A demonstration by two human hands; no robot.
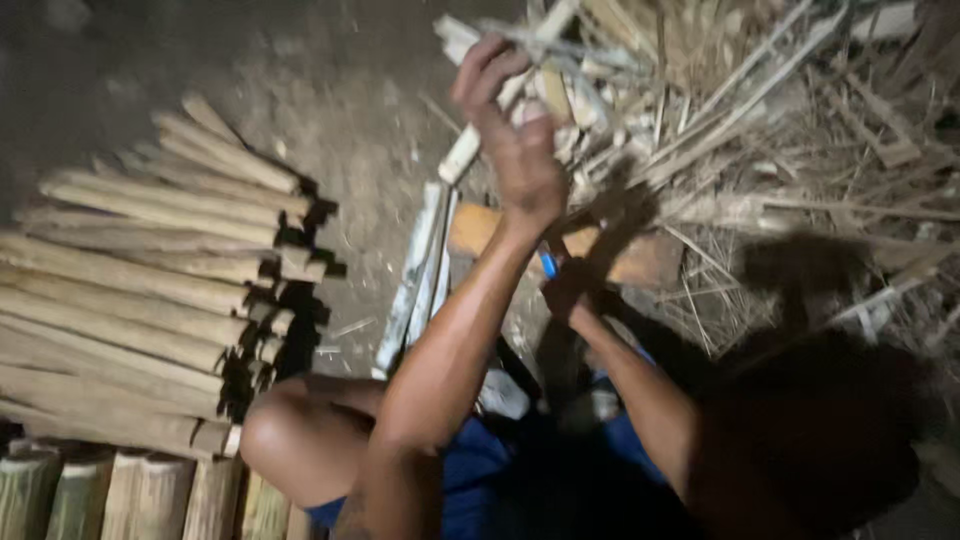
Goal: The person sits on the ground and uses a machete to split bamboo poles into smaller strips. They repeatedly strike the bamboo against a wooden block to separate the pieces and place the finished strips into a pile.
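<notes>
The left hand (pixel 515 150) is closed around a pale, long split bamboo strip (pixel 462 152) held upright above the wooden block (pixel 640 258), which looks light, stiff and splintery, best held mid-length, while the right hand (pixel 566 292), below it, seems clenched on a blue-handled tool (pixel 548 265).

A stack of split bamboo sticks (pixel 150 290) lies on the left on the dirt ground (pixel 340 90). Short bamboo sections (pixel 130 495) stand in a row at the lower left. A loose heap of thin bamboo scraps (pixel 800 130) covers the upper right.
</notes>
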